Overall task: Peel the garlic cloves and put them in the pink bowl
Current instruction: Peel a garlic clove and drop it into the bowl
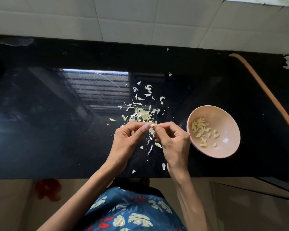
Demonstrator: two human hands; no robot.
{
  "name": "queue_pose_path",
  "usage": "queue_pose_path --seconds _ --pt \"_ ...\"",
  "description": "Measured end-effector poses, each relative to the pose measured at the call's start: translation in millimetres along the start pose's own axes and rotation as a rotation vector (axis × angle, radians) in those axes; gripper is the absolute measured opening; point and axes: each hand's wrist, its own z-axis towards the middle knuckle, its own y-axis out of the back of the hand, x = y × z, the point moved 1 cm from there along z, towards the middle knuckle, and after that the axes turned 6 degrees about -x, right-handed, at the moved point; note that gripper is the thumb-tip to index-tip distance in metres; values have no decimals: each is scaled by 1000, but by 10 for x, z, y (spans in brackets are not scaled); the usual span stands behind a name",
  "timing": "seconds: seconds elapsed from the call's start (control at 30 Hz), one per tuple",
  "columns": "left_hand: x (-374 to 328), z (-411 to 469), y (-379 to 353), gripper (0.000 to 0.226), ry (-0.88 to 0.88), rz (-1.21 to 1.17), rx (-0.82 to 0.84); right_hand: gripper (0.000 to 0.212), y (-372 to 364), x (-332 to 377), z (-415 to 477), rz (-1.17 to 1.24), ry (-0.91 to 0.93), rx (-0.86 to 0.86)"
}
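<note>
Both hands meet above the black counter (57,130), pinching one small garlic clove (153,125) between their fingertips. My left hand (128,139) holds it from the left and my right hand (172,140) from the right. Another pale piece shows inside the left hand's curled fingers. A pile of garlic skins (142,112) lies just beyond the hands. The pink bowl (227,114) stands to the right of my right hand, close to it, with several peeled cloves (200,129) inside.
Loose skin flakes are scattered on the counter around and below the hands, some near the front edge (133,171). An orange curved rim (264,90) runs along the far right. A tiled wall (140,22) backs the counter.
</note>
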Motion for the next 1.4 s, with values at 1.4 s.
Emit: queue_pose_path --seconds 1.4 --pt "68 60 206 14 87 -118 -25 5 14 13 57 284 -168 272"
